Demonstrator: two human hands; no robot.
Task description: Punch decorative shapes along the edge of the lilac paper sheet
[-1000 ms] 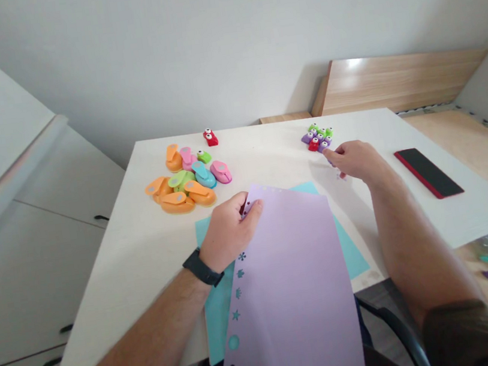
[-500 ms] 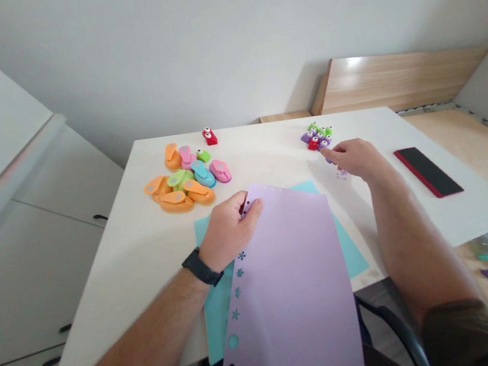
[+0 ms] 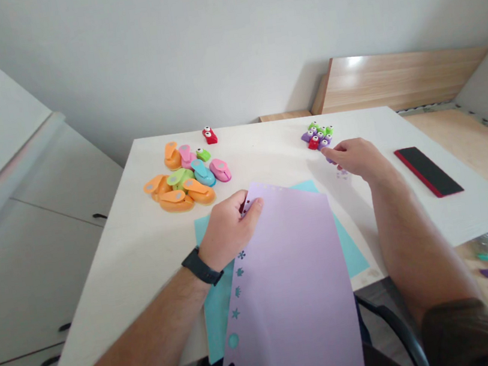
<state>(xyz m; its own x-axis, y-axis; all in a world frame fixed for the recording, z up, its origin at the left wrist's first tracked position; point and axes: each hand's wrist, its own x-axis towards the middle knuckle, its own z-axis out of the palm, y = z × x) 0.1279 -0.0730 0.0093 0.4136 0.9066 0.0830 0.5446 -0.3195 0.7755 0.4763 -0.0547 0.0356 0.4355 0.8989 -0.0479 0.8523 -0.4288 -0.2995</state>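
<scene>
A lilac sheet of paper (image 3: 293, 273) is pinched at its upper left edge by my left hand (image 3: 227, 228), thumb on top. Cut-out shapes run down the sheet's left side: a flower, a crown, a star, a circle and a heart. Beneath it lies a light blue sheet (image 3: 350, 247) on the table. My right hand (image 3: 356, 158) is closed in a pinch beside a cluster of small craft punches (image 3: 313, 143) with googly eyes, in purple, green and red. A bit of purple shows under its fingertips; what it is cannot be made out. Small purple paper cut-outs (image 3: 341, 174) lie below that hand.
Larger lever punches (image 3: 175, 201) in orange, pink, green and blue are grouped at the left of the white table (image 3: 147, 269). Small red punches (image 3: 209, 135) and a green one (image 3: 203, 155) stand near them. A black and red flat object (image 3: 428, 172) lies at the right.
Almost nothing differs. Both hands and the lilac sheet hold nearly the same place, and the view has shifted very slightly.
</scene>
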